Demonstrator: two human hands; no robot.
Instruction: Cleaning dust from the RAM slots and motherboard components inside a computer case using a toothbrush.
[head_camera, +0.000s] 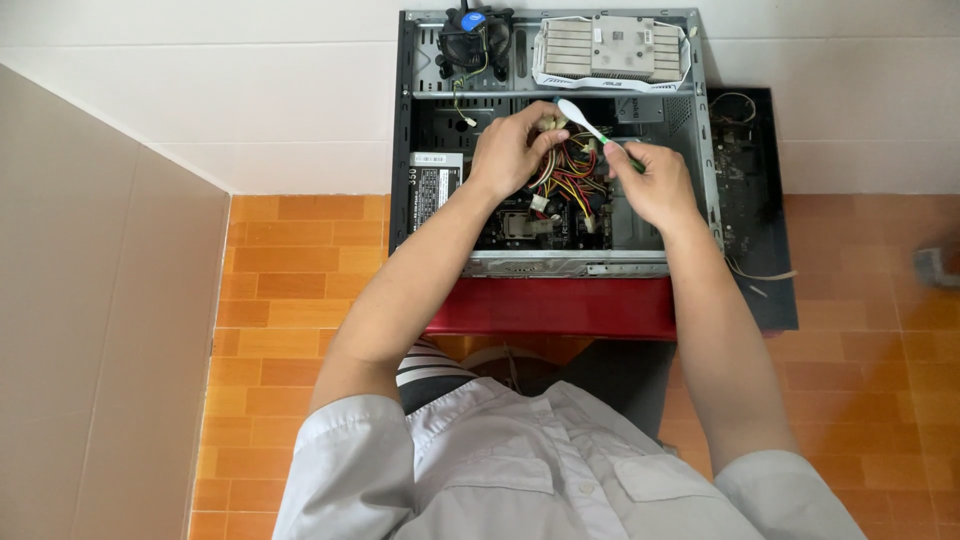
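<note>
Head view looks straight down: the left hand (512, 150) is closed around a white connector (550, 123) on the bundle of red, yellow and black wires (572, 178), while the right hand (658, 185) grips a green-handled brush (598, 133) – its white head touching that connector. Both work inside the open computer case (402, 150), which lies on a red stand (555, 308) (orange tiled floor beneath) – a black fan (474, 42) and a white-framed card (612, 50) rest at the case's far edge.
</note>
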